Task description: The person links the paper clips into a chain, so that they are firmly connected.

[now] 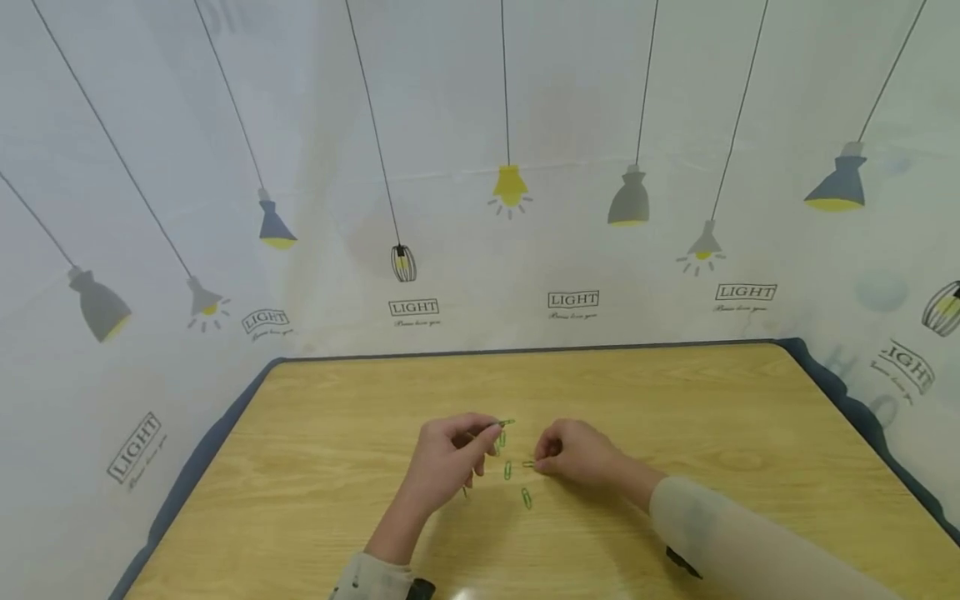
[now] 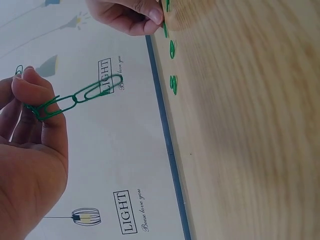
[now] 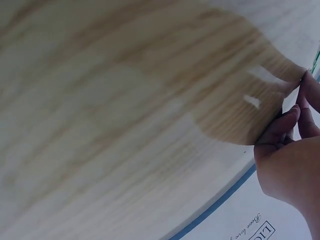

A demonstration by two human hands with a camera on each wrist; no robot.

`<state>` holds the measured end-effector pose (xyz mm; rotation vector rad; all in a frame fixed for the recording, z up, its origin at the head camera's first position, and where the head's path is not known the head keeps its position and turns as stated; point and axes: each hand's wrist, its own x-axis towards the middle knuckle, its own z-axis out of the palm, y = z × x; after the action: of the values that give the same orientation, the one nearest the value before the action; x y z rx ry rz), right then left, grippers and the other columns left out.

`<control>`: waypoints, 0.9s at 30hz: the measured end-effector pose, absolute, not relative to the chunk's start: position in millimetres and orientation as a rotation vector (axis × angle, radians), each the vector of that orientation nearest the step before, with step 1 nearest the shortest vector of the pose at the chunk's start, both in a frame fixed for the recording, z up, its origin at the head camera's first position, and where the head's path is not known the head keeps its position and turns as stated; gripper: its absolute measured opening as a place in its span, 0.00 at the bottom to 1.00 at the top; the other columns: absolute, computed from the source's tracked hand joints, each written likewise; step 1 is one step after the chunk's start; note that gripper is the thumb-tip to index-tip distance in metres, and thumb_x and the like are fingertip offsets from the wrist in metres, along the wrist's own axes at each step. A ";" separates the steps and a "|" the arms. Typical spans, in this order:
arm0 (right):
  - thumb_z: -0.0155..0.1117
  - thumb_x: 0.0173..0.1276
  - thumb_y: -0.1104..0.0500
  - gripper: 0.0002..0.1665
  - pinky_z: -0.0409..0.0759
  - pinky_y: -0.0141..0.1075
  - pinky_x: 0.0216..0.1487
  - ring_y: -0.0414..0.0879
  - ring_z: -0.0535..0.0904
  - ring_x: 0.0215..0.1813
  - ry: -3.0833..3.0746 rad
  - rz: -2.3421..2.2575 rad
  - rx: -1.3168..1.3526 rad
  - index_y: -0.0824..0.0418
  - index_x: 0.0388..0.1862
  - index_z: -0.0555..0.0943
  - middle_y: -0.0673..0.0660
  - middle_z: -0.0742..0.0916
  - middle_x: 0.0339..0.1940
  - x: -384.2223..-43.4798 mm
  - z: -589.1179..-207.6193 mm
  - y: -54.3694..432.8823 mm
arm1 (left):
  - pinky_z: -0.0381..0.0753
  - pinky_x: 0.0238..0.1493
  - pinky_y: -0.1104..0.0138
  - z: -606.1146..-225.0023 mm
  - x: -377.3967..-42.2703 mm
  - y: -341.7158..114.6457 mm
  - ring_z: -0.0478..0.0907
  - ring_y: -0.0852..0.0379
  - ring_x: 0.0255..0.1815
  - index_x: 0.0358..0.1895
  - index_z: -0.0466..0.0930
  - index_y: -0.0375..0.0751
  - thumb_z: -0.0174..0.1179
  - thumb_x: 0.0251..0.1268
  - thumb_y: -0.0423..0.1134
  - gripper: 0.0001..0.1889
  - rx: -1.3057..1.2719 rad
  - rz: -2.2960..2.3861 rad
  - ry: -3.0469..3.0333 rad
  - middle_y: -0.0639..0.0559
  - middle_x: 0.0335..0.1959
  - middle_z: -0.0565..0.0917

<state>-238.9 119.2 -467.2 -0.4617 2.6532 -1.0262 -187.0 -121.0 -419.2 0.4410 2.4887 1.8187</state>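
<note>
My left hand (image 1: 442, 462) is raised over the table's middle and pinches a chain of linked green paper clips (image 2: 75, 98) between thumb and forefinger. In the left wrist view, part of the chain sticks out past the fingers; the rest hides in the hand. To its right, my right hand (image 1: 583, 454) is down at the tabletop, thumb and fingertip pinching one green paper clip (image 1: 528, 464). Between the hands lie loose green paper clips, one upright in the head view (image 1: 507, 471) and another nearer me (image 1: 527, 498). In the right wrist view the right fingers (image 3: 280, 131) are curled.
The wood-grain table (image 1: 300, 500) has a dark blue edge (image 1: 450, 354) at the back and sides. Behind it hangs a pale wall covering (image 1: 480, 100) printed with lamps and the word LIGHT. Black bands (image 1: 682, 562) sit at both wrists.
</note>
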 end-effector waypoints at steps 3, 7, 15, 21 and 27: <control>0.78 0.69 0.59 0.08 0.78 0.37 0.44 0.41 0.77 0.38 2.657 -1.009 -0.474 0.54 0.32 0.86 0.48 0.85 0.34 -235.6 -465.4 116.2 | 0.77 0.16 0.71 -419.8 -185.7 -121.9 0.79 0.57 0.21 0.50 0.91 0.46 0.64 0.79 0.45 0.10 0.425 1.818 2.497 0.41 0.34 0.88; 0.76 0.69 0.60 0.08 0.79 0.37 0.44 0.40 0.78 0.38 2.694 -0.961 -0.501 0.53 0.32 0.85 0.48 0.84 0.34 -234.4 -466.4 114.0 | 0.77 0.17 0.71 -419.3 -185.3 -121.9 0.80 0.55 0.22 0.51 0.91 0.45 0.64 0.79 0.46 0.11 0.436 1.809 2.500 0.40 0.35 0.89; 0.66 0.79 0.60 0.05 0.78 0.35 0.42 0.43 0.78 0.40 2.618 -1.069 -0.535 0.57 0.38 0.83 0.51 0.85 0.36 -238.3 -460.6 127.3 | 0.76 0.17 0.73 -422.1 -183.2 -122.8 0.79 0.54 0.21 0.51 0.91 0.45 0.65 0.79 0.45 0.11 0.433 1.796 2.500 0.40 0.33 0.89; 0.66 0.80 0.59 0.05 0.83 0.34 0.41 0.48 0.84 0.42 2.613 -1.308 -0.585 0.60 0.43 0.84 0.60 0.89 0.40 -236.4 -426.3 137.7 | 0.76 0.17 0.72 -420.6 -180.9 -124.2 0.80 0.54 0.22 0.52 0.91 0.44 0.64 0.79 0.47 0.12 0.445 1.778 2.506 0.37 0.35 0.88; 0.66 0.80 0.59 0.08 0.87 0.35 0.48 0.45 0.87 0.47 2.623 -1.393 -0.672 0.59 0.52 0.87 0.55 0.91 0.45 -222.4 -394.8 135.5 | 0.77 0.18 0.72 -420.6 -181.5 -125.8 0.81 0.48 0.22 0.51 0.91 0.44 0.64 0.79 0.46 0.11 0.468 1.765 2.526 0.37 0.35 0.88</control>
<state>-222.4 135.5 -394.8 -0.6715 2.6231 -1.3930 -181.5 -125.8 -420.6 0.4682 2.5259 1.7652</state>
